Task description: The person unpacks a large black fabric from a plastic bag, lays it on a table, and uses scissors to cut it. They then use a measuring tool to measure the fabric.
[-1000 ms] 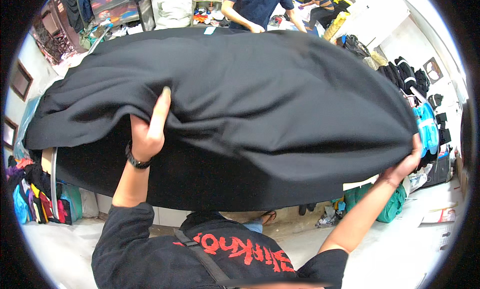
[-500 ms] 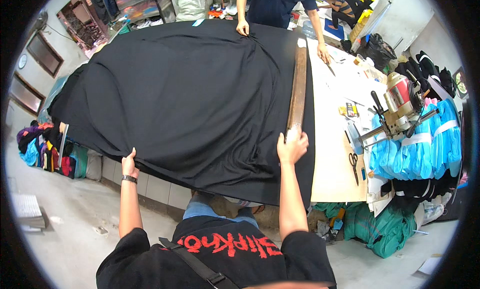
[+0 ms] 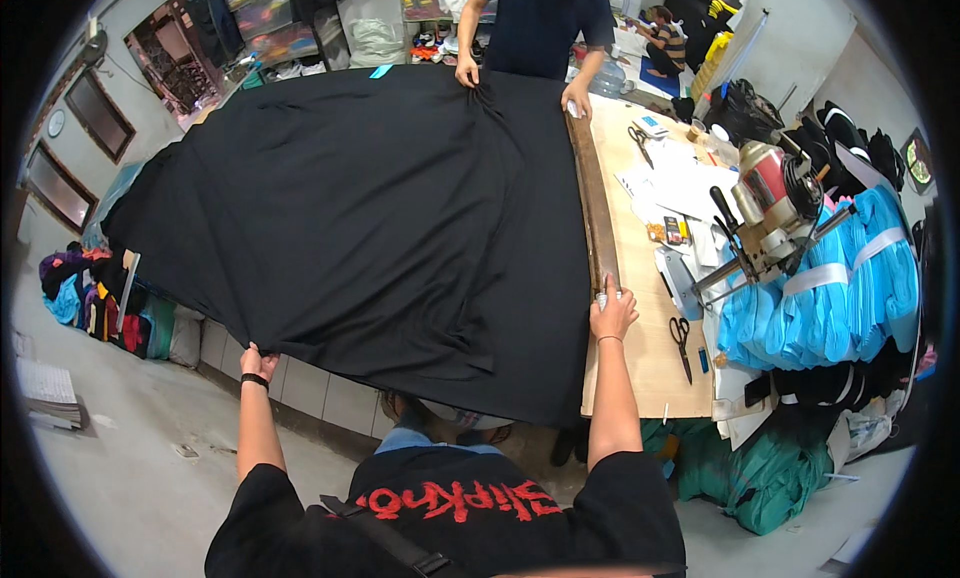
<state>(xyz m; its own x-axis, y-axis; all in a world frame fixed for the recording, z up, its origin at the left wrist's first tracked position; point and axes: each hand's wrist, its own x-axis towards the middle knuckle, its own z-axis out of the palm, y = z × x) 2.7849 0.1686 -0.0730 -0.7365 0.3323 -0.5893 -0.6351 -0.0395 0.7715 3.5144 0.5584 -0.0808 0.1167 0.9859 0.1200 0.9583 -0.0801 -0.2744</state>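
A large sheet of black fabric [image 3: 370, 208] is spread over the table with loose folds. My left hand [image 3: 258, 364] is closed on its near left edge, pinching the cloth. Along the fabric's right edge lies a long brown wooden bar [image 3: 597, 208] with white-wrapped ends. My right hand [image 3: 613, 316] grips the bar's near end. Across the table, a co-worker's one hand [image 3: 577, 96] is on the bar's far end. That person's other hand [image 3: 468, 73] pinches the fabric's far edge, where it gathers into creases.
On the bare wooden tabletop [image 3: 645, 378] at right lie black scissors [image 3: 682, 348], a second pair of scissors [image 3: 641, 146] and papers. A cloth-cutting machine [image 3: 770, 203] stands by bundled blue fabric pieces [image 3: 830, 288]. Green sacks [image 3: 750, 478] sit below; coloured clothes [image 3: 95, 303] are piled at left.
The bar has shifted right, from on top of the fabric to its right edge, with my right hand. The co-worker's hand has gone from the tabletop to the bar's far end.
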